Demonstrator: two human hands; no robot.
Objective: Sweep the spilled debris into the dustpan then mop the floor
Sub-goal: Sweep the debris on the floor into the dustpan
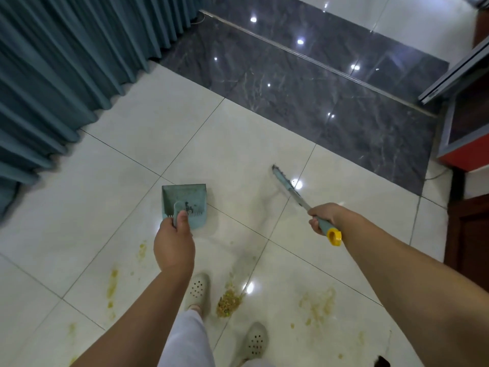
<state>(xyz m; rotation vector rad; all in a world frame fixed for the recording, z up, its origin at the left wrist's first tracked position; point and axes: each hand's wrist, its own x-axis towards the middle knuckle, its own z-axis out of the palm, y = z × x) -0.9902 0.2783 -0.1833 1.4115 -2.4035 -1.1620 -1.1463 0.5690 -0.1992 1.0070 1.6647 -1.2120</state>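
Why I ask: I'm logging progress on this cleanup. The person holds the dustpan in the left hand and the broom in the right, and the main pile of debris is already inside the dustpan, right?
Not quite. The head view shows the main pile of debris still on the floor tiles between the person's shoes, not inside the dustpan. The rest stands: the left hand holds the dustpan and the right hand holds the broom.

Teal pleated curtain (58, 75) down the left of the frame; dark marble strip (304, 83) with a metal rail (317, 63) across the top; red-based cabinet (460, 144) at right edge; pale perforated clogs (197, 290) at bottom centre.
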